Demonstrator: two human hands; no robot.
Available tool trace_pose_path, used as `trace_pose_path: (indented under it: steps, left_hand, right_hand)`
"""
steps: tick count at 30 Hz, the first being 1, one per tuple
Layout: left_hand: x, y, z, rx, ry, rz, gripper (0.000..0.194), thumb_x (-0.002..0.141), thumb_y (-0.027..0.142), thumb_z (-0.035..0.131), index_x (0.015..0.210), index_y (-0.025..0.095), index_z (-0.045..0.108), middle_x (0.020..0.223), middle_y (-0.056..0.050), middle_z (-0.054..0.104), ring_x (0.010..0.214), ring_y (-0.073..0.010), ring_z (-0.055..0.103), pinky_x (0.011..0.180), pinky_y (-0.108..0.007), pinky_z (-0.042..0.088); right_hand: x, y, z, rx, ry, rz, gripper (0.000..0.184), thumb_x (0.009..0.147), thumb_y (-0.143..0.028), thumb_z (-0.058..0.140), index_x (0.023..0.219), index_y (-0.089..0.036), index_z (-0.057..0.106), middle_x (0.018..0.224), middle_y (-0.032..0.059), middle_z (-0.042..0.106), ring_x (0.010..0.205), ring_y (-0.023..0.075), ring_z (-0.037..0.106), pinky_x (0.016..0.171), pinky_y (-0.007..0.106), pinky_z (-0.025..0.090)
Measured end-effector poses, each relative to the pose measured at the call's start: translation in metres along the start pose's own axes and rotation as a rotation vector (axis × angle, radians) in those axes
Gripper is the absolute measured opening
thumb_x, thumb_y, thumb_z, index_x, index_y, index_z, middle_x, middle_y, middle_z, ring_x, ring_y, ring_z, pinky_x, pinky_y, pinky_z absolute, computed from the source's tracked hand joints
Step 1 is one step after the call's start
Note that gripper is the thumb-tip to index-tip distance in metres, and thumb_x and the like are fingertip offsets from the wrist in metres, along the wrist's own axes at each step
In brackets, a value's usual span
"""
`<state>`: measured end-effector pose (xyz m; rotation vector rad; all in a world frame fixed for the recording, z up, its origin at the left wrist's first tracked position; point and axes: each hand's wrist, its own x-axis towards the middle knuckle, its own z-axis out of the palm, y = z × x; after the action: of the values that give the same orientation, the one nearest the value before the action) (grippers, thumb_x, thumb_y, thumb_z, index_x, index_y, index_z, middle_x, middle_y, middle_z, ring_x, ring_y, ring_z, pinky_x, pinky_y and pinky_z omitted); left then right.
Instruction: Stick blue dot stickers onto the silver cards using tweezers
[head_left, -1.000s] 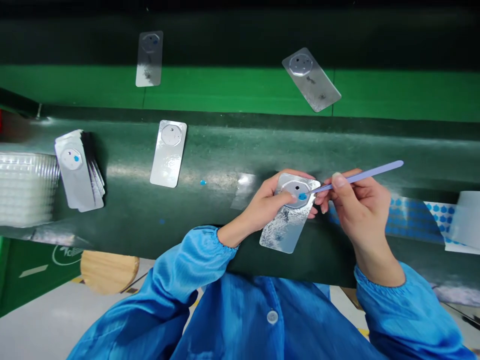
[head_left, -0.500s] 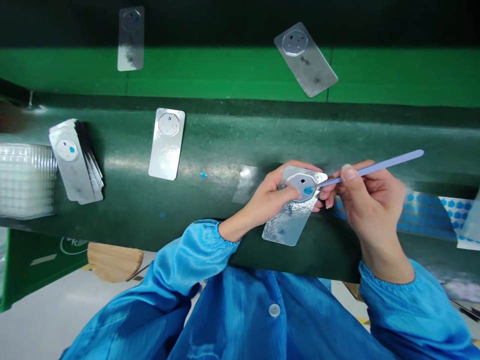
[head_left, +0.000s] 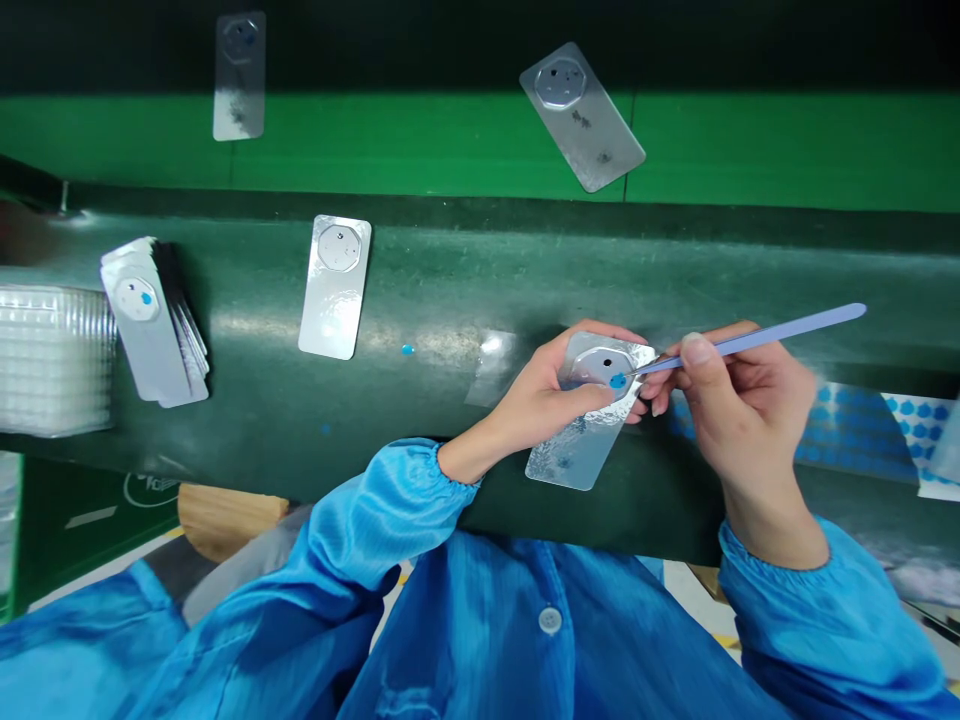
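Head view: my left hand [head_left: 544, 398] grasps a silver rectangular card [head_left: 576, 458] over the dark green work surface [head_left: 450, 270], thumb just beside its octagonal disc [head_left: 592, 366]. My right hand [head_left: 739, 420] pinches lavender tweezers [head_left: 757, 342], their tip touching a blue dot [head_left: 618, 381] on the disc's edge.

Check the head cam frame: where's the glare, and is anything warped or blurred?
Head view: glare streaks along the dark green work surface and flares on the foil card under the left hand; the surface's long edges bow, suggesting wide-angle distortion; the top strip falls into deep shadow; the lilac tweezers look fairly sharp, with no obvious motion blur.
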<state>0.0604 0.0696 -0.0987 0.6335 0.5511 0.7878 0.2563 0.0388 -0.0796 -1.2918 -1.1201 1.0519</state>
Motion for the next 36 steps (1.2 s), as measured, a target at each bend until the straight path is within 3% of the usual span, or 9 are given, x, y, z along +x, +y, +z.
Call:
trace_pose_path:
  steps: [4,7,9,13,18,22,29,32,36]
  left_hand:
    - [-0.002,-0.002,0.001,0.018,0.013,-0.016,0.044,0.092,0.035,0.098,0.127,0.023,0.073,0.103,-0.003,0.081,0.086,-0.0216,0.085,0.086,-0.040,0.074]
    - [-0.002,-0.006,0.004,-0.010,0.037,-0.013,0.047,0.093,0.039,0.097,0.129,0.025,0.071,0.108,-0.004,0.083,0.089,-0.0235,0.086,0.087,-0.042,0.074]
    - [-0.001,-0.009,0.005,-0.025,0.066,0.032,0.048,0.095,0.041,0.096,0.132,0.026,0.070,0.111,-0.005,0.085,0.089,-0.0236,0.086,0.088,-0.043,0.074]
    - [-0.001,-0.016,0.006,-0.023,0.147,0.125,0.053,0.092,0.040,0.095,0.136,0.026,0.068,0.116,-0.006,0.086,0.100,-0.0265,0.086,0.098,-0.044,0.070]
    - [-0.003,-0.019,0.009,-0.071,0.136,0.160,0.055,0.090,0.033,0.090,0.140,0.026,0.067,0.121,-0.007,0.087,0.111,-0.0295,0.087,0.111,-0.046,0.063]
    - [-0.005,-0.018,0.015,-0.091,0.168,0.146,0.056,0.089,0.029,0.087,0.140,0.026,0.066,0.121,-0.006,0.087,0.114,-0.0300,0.087,0.115,-0.047,0.062]
    - [-0.008,-0.023,0.015,-0.022,0.215,0.162,0.056,0.091,0.033,0.085,0.144,0.027,0.069,0.129,-0.007,0.086,0.128,-0.0312,0.083,0.122,-0.048,0.057]
    - [-0.007,-0.022,0.013,-0.007,0.219,0.163,0.054,0.089,0.030,0.084,0.141,0.027,0.071,0.134,-0.007,0.084,0.137,-0.0309,0.078,0.126,-0.047,0.053]
    - [-0.006,-0.020,0.013,-0.061,0.181,0.151,0.053,0.087,0.028,0.083,0.138,0.025,0.071,0.124,-0.006,0.086,0.123,-0.0301,0.083,0.121,-0.047,0.057]
  right_hand:
    - [0.001,0.000,0.003,-0.069,0.058,-0.140,0.022,0.111,-0.042,0.082,0.096,-0.027,0.079,0.075,0.0005,0.074,0.061,0.0194,0.069,0.057,0.038,0.060]
    - [0.004,0.002,0.005,-0.045,0.220,-0.407,0.016,0.112,-0.039,0.077,0.098,-0.031,0.080,0.087,0.0042,0.072,0.080,0.0260,0.072,0.079,0.049,0.063]
    - [0.003,0.004,0.006,-0.063,0.265,-0.464,0.014,0.114,-0.038,0.072,0.104,-0.032,0.079,0.098,0.0066,0.071,0.093,0.0292,0.073,0.089,0.053,0.062]
    - [-0.007,0.009,0.013,-0.159,0.070,-0.162,0.018,0.111,-0.044,0.076,0.124,-0.032,0.079,0.123,0.0072,0.071,0.101,0.0255,0.070,0.089,0.046,0.062]
    - [-0.018,0.014,0.029,-0.032,-0.054,0.114,0.038,0.103,-0.058,0.086,0.128,-0.032,0.076,0.101,0.0008,0.066,0.083,0.0192,0.061,0.069,0.033,0.055]
    - [-0.018,0.015,0.037,-0.020,0.039,0.074,0.033,0.101,-0.056,0.088,0.119,-0.031,0.074,0.091,-0.0027,0.059,0.072,0.0157,0.051,0.063,0.029,0.051]
    - [-0.018,0.018,0.040,-0.135,0.085,-0.028,0.024,0.106,-0.050,0.079,0.116,-0.030,0.074,0.099,0.0000,0.067,0.081,0.0182,0.060,0.076,0.033,0.057]
    - [-0.017,0.019,0.036,-0.108,0.052,-0.037,0.020,0.106,-0.046,0.078,0.118,-0.030,0.074,0.103,0.0008,0.069,0.085,0.0193,0.062,0.079,0.034,0.058]
    - [-0.014,0.019,0.032,-0.049,-0.013,0.007,0.022,0.100,-0.039,0.082,0.119,-0.031,0.074,0.099,-0.0011,0.065,0.080,0.0174,0.057,0.070,0.030,0.053]
